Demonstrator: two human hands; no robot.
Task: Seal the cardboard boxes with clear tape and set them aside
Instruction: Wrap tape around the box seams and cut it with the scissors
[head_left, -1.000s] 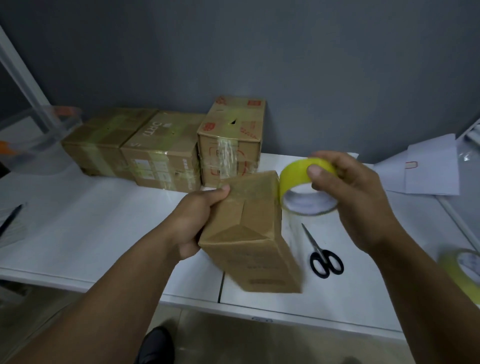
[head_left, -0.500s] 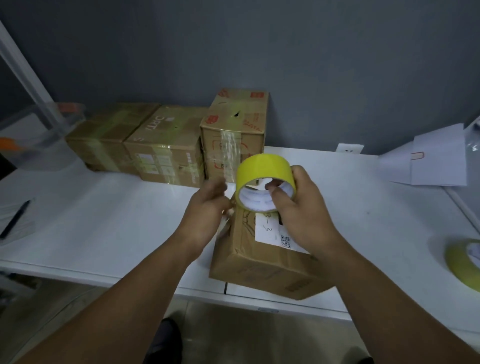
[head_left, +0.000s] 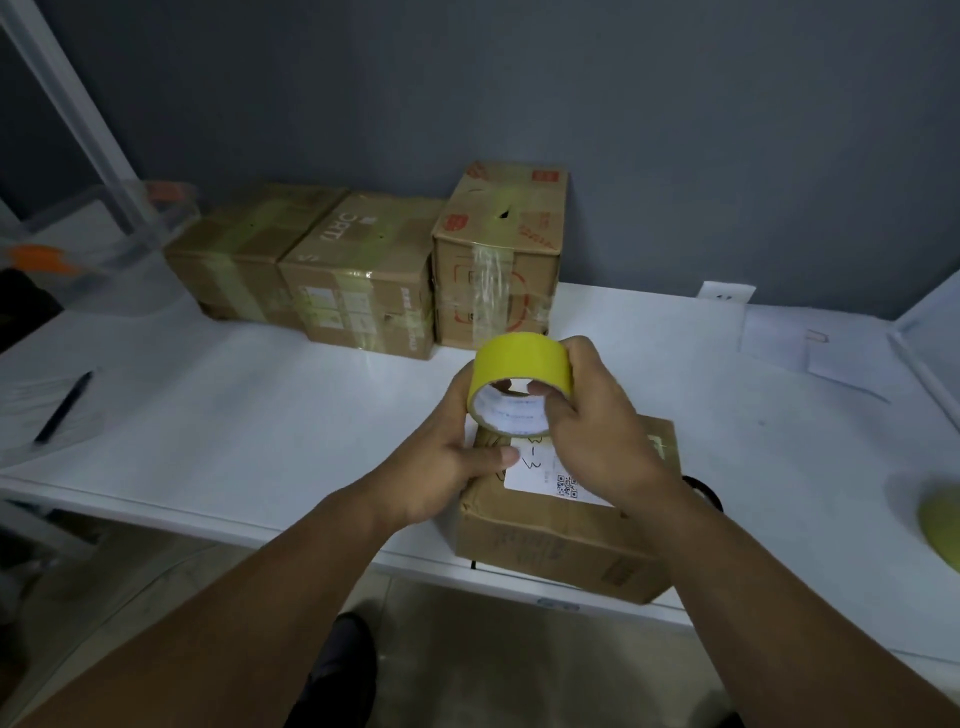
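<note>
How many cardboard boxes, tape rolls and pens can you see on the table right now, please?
Cardboard boxes: 4
Tape rolls: 2
Pens: 1
Total: 7

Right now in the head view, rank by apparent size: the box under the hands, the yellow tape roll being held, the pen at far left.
1. Box under the hands: largest, though it lies nearest the camera.
2. Yellow tape roll, held by both hands.
3. Pen: smallest, thin, lying on the table.
</note>
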